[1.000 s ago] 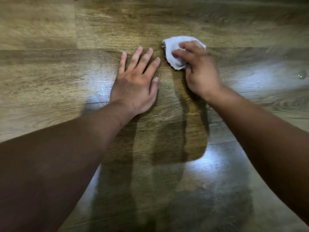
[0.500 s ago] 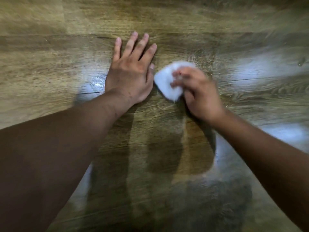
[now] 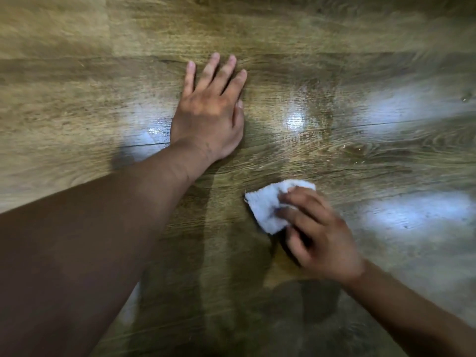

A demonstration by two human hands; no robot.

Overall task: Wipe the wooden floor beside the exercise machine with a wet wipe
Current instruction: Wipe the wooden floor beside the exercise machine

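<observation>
Right hand (image 3: pixel 322 238) pinches wet wipe (image 3: pixel 268 207) against wooden floor (image 3: pixel 77 99), left hand (image 3: pixel 208 112) flat, fingers straight, bracing; advise even pressure, overlapping strokes.

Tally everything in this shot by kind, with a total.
Hands: 2, the left hand flat on the wooden floor, the right hand holding the wet wipe
Wet wipes: 1
Wooden floors: 1
Total: 4
</observation>
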